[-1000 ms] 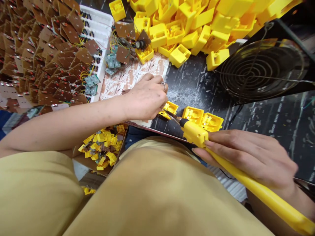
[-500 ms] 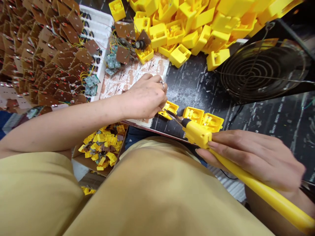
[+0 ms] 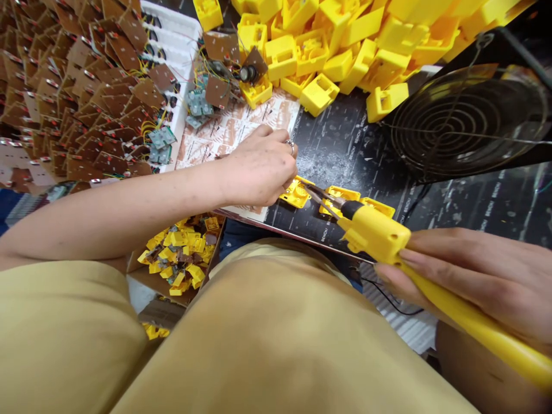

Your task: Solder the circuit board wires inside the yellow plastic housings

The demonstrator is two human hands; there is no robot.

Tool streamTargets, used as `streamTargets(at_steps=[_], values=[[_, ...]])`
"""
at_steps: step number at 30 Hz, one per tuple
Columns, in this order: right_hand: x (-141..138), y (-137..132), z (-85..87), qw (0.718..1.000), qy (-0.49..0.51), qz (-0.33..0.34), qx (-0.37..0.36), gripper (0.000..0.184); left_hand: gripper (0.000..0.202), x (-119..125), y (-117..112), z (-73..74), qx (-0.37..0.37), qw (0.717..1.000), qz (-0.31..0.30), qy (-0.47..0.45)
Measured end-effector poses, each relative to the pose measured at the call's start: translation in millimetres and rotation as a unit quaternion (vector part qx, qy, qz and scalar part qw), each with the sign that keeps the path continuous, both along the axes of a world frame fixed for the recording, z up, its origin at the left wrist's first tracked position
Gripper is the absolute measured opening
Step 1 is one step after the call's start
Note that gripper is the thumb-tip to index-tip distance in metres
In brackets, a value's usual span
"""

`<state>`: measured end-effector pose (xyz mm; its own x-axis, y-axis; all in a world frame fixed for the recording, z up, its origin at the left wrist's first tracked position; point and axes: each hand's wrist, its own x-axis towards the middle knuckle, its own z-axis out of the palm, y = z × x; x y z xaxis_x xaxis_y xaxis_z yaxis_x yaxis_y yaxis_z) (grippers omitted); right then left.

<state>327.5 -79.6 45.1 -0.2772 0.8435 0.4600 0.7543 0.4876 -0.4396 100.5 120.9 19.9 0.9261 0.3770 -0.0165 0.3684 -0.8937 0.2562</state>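
Note:
My left hand (image 3: pixel 261 164) is closed at the bench edge, its fingertips on a small yellow plastic housing (image 3: pixel 296 192) with a perforated round patch. Part of that housing is hidden under the fingers. My right hand (image 3: pixel 470 276) grips a yellow-handled tool (image 3: pixel 377 233) with a black collar and thin metal prongs. The prongs reach left toward the housing; whether they touch it I cannot tell. Behind them, partly covered by the tool, lie two more open yellow housings, one of them (image 3: pixel 345 194) nearer the left hand.
Yellow plastic cases (image 3: pixel 319 95) are heaped at the back. A fan with a wire guard (image 3: pixel 457 126) stands at right. On the left, brown circuit boards (image 3: pixel 99 98) crowd a white foam tray (image 3: pixel 183 34). Below the bench, a cardboard box (image 3: pixel 149 280) holds yellow pieces.
My right hand and the tool have moved to the right, and the tool now covers more of the two housings behind it. My left hand stays nearly in place.

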Motion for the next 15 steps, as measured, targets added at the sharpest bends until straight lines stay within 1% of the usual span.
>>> streamTargets(at_steps=[3, 5, 7, 8, 10, 12, 14, 15], values=[[4.7, -4.5, -9.1, 1.000, 0.005, -0.009, -0.022, 0.009, 0.020, -0.4, 0.4, -0.2, 0.001, 1.000, -0.005, 0.006], [6.4, -6.3, -16.4, 0.999, 0.020, -0.031, -0.030, 0.014, 0.019, -0.2, 0.7, 0.9, 0.003, 1.000, -0.015, 0.020], [7.6, -7.9, -22.3, 0.998, 0.047, -0.047, -0.013, 0.013, 0.018, 0.5, 1.0, 2.3, 0.008, 0.999, -0.022, 0.040], [8.0, -8.8, -24.1, 0.997, 0.059, -0.044, -0.004, 0.015, 0.019, 0.8, 1.0, 2.9, 0.013, 0.998, -0.024, 0.049], [7.9, -10.2, -25.2, 0.997, 0.070, -0.042, 0.000, 0.023, 0.019, 0.9, 1.0, 3.4, 0.022, 0.997, -0.027, 0.062], [6.4, -10.1, -23.3, 0.997, 0.063, -0.029, -0.028, 0.025, 0.018, 0.5, 1.0, 3.0, 0.028, 0.997, -0.033, 0.061], [3.0, -6.9, -19.3, 0.998, 0.040, 0.000, -0.052, 0.026, 0.017, -0.3, 1.0, 2.5, 0.028, 0.998, -0.036, 0.050], [0.4, -4.1, -16.6, 0.998, 0.034, 0.023, -0.051, 0.029, 0.017, -0.5, 0.9, 2.4, 0.028, 0.998, -0.037, 0.046]])
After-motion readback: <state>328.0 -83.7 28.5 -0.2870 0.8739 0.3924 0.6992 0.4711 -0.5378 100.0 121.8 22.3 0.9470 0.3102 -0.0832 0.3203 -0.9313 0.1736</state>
